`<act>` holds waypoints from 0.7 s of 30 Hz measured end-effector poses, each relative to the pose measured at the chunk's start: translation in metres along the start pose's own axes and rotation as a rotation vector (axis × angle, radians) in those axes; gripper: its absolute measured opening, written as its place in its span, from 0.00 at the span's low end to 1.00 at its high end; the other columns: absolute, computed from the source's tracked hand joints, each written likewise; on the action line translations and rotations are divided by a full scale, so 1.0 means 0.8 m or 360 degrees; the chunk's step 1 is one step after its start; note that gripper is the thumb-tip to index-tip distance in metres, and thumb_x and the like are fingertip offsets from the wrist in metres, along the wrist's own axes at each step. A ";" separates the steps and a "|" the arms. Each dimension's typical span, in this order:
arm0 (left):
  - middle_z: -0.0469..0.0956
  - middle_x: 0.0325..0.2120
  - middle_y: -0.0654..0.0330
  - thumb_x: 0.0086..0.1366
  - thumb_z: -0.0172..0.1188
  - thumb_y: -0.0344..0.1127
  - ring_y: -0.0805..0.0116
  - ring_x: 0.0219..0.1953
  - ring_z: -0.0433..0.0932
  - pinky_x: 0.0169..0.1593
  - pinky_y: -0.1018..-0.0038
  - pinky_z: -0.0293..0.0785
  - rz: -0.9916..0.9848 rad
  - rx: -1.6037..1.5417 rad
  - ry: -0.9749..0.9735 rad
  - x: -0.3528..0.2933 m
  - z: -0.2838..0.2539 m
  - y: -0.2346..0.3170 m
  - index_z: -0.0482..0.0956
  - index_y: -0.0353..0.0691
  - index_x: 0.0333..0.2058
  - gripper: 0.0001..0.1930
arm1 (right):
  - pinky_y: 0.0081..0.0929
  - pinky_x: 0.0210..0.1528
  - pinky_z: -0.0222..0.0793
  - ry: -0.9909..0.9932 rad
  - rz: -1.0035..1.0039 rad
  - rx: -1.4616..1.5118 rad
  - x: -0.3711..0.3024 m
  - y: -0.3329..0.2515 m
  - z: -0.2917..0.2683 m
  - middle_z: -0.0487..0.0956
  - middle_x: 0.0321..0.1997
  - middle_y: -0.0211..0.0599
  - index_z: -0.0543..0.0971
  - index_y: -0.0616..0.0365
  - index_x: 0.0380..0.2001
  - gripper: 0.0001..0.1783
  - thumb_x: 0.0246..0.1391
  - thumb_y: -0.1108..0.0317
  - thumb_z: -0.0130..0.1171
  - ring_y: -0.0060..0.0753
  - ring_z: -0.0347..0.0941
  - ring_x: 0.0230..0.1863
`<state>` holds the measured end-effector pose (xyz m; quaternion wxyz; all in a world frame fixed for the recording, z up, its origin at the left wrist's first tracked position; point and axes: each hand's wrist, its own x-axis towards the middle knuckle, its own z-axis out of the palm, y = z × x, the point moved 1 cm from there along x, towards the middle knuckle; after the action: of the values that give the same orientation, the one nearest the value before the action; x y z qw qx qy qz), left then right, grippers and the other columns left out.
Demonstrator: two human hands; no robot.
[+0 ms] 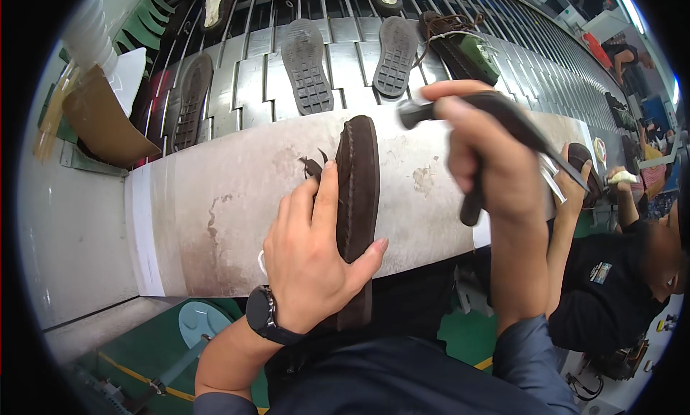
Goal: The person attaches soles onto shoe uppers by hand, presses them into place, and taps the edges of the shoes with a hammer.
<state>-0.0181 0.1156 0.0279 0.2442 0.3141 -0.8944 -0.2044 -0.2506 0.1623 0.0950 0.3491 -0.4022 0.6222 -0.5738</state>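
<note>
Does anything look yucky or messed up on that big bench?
Yes, the pale bench top looks dirty. A big brown stain spreads near its front edge, left of the brown shoe, and a blotchy patch shows right of it. They stand out against the paler surface. I can't tell what made them.

A dark-brown, stitched shoe (364,178) lies on its side on the pale, stained flat worktop (244,178), spanning it from near the far edge to past the near edge, with the bare left hand (309,246) on it and the bare right hand (492,145) to its right, around a dark, blurred hand tool (517,120). A white paper strip (144,228) lies along the left edge. Beyond the far edge, a silvery metal slatted conveyor (251,84) carries two grey, treaded rubber soles (305,66) left of a brown-and-green laced shoe (467,52).
</note>
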 end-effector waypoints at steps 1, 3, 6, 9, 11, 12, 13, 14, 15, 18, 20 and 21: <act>0.76 0.55 0.41 0.53 0.80 0.46 0.43 0.52 0.79 0.51 0.55 0.81 -0.0020 -0.0037 -0.0010 -0.001 -0.001 0.002 0.66 0.26 0.73 0.53 | 0.18 0.16 0.54 0.0126 0.0029 0.0286 -0.012 -0.003 -0.007 0.68 0.13 0.22 0.82 0.69 0.57 0.20 0.72 0.63 0.58 0.14 0.58 0.11; 0.76 0.55 0.41 0.53 0.80 0.45 0.42 0.52 0.79 0.51 0.54 0.81 -0.0039 -0.0072 -0.0015 -0.002 -0.001 0.004 0.67 0.26 0.72 0.52 | 0.17 0.16 0.53 0.0032 0.0032 0.0435 -0.019 0.011 -0.012 0.68 0.14 0.21 0.83 0.68 0.56 0.20 0.72 0.63 0.58 0.13 0.58 0.11; 0.77 0.55 0.39 0.54 0.80 0.39 0.38 0.56 0.79 0.61 0.55 0.78 -0.0113 -0.0270 0.0026 0.000 0.002 -0.004 0.67 0.23 0.69 0.48 | 0.22 0.18 0.59 -0.0182 0.0156 0.0213 -0.011 0.029 0.036 0.70 0.14 0.26 0.85 0.68 0.55 0.20 0.70 0.63 0.60 0.20 0.62 0.11; 0.76 0.57 0.39 0.53 0.81 0.39 0.40 0.59 0.79 0.63 0.57 0.76 -0.0074 -0.0420 0.0031 -0.002 -0.005 -0.023 0.64 0.22 0.71 0.51 | 0.24 0.20 0.61 -0.0025 0.0157 0.0488 -0.017 0.024 0.042 0.68 0.14 0.26 0.83 0.68 0.57 0.21 0.72 0.62 0.57 0.22 0.62 0.12; 0.76 0.59 0.41 0.55 0.83 0.41 0.46 0.62 0.79 0.66 0.58 0.75 0.0114 -0.0244 0.0237 -0.004 -0.021 -0.026 0.60 0.23 0.73 0.55 | 0.26 0.22 0.63 0.0063 0.0112 0.0882 -0.036 0.026 0.038 0.67 0.14 0.27 0.79 0.70 0.63 0.24 0.74 0.62 0.51 0.24 0.63 0.11; 0.76 0.60 0.42 0.54 0.84 0.42 0.48 0.63 0.79 0.66 0.58 0.75 0.0209 -0.0367 0.0387 -0.004 -0.040 -0.022 0.58 0.23 0.74 0.57 | 0.26 0.21 0.63 -0.0004 -0.0013 0.0903 -0.052 0.021 0.035 0.67 0.14 0.27 0.77 0.72 0.63 0.26 0.73 0.61 0.51 0.24 0.63 0.11; 0.76 0.61 0.44 0.53 0.85 0.42 0.51 0.64 0.78 0.67 0.58 0.74 0.0310 -0.0491 0.0526 -0.004 -0.067 -0.009 0.56 0.24 0.76 0.60 | 0.26 0.21 0.63 -0.0063 -0.0134 0.0926 -0.071 0.008 0.032 0.67 0.14 0.28 0.76 0.74 0.64 0.27 0.73 0.60 0.51 0.24 0.64 0.12; 0.76 0.61 0.44 0.53 0.85 0.42 0.51 0.64 0.78 0.67 0.58 0.74 0.0308 -0.0485 0.0536 0.001 -0.095 0.001 0.56 0.24 0.76 0.60 | 0.26 0.21 0.63 -0.0151 -0.0225 0.0870 -0.085 0.003 0.033 0.67 0.14 0.28 0.75 0.76 0.63 0.29 0.72 0.59 0.52 0.24 0.64 0.12; 0.76 0.61 0.45 0.52 0.87 0.42 0.54 0.63 0.78 0.67 0.59 0.74 0.0407 -0.0305 0.0415 0.018 -0.125 0.016 0.57 0.27 0.76 0.60 | 0.26 0.20 0.63 -0.0209 -0.0313 0.0794 -0.100 -0.006 0.030 0.67 0.14 0.28 0.74 0.78 0.63 0.31 0.71 0.58 0.53 0.24 0.65 0.12; 0.77 0.61 0.48 0.50 0.88 0.41 0.58 0.62 0.78 0.66 0.61 0.75 0.0506 -0.0360 0.0227 0.038 -0.133 0.021 0.59 0.32 0.75 0.60 | 0.21 0.25 0.70 -0.0267 -0.0330 0.0714 -0.123 -0.032 0.047 0.79 0.21 0.36 0.78 0.77 0.61 0.26 0.67 0.67 0.58 0.22 0.73 0.19; 0.78 0.59 0.50 0.49 0.88 0.41 0.59 0.59 0.80 0.63 0.63 0.77 0.0463 -0.0743 0.0079 0.054 -0.112 0.015 0.64 0.39 0.72 0.55 | 0.21 0.27 0.71 -0.0179 -0.0291 0.0517 -0.127 -0.037 0.046 0.81 0.23 0.34 0.78 0.76 0.62 0.27 0.65 0.68 0.60 0.20 0.73 0.21; 0.78 0.59 0.50 0.49 0.88 0.41 0.59 0.59 0.80 0.63 0.63 0.77 0.0480 -0.0740 0.0092 0.055 -0.111 0.016 0.64 0.39 0.72 0.55 | 0.21 0.27 0.71 -0.0180 -0.0312 0.0509 -0.132 -0.044 0.042 0.81 0.23 0.34 0.78 0.76 0.62 0.27 0.65 0.68 0.60 0.20 0.73 0.21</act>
<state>-0.0039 0.0769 0.1185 0.3628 0.1186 -0.8528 -0.3564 -0.1714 0.2428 0.1236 0.3854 -0.4318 0.4604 -0.6731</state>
